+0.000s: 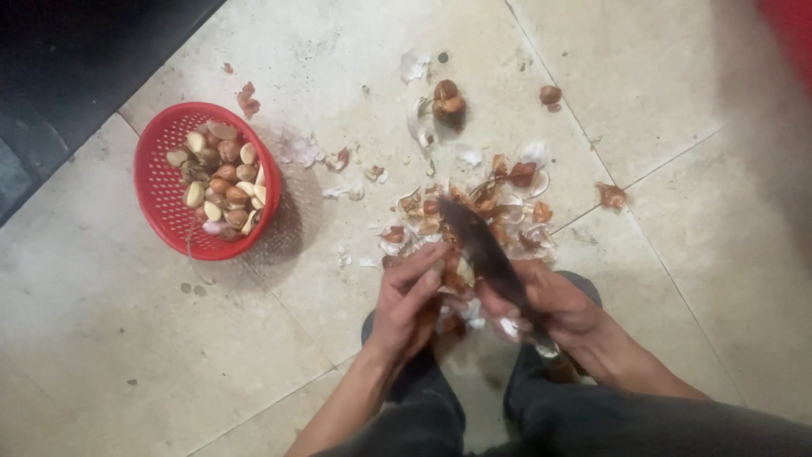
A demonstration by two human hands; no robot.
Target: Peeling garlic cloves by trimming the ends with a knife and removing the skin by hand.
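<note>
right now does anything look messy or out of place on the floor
Yes. Papery peels lie heaped and scattered across the floor tiles ahead of the left hand and the right hand holding the knife. A few stray bulbs sit outside the red basket.

We see basket (pixel 161 190) on tiled floor (pixel 694 211), far left, garlic cloves (pixel 222 182) inside. Peel pile (pixel 474 220) on floor at centre, right of basket, well apart. Our hands just below pile: left hand (pixel 408 300) beside right hand (pixel 550 305), knife (pixel 486 254) between, blade over pile. Two loose cloves (pixel 448 97) beyond pile; single clove (pixel 551 94) right of them.
</note>
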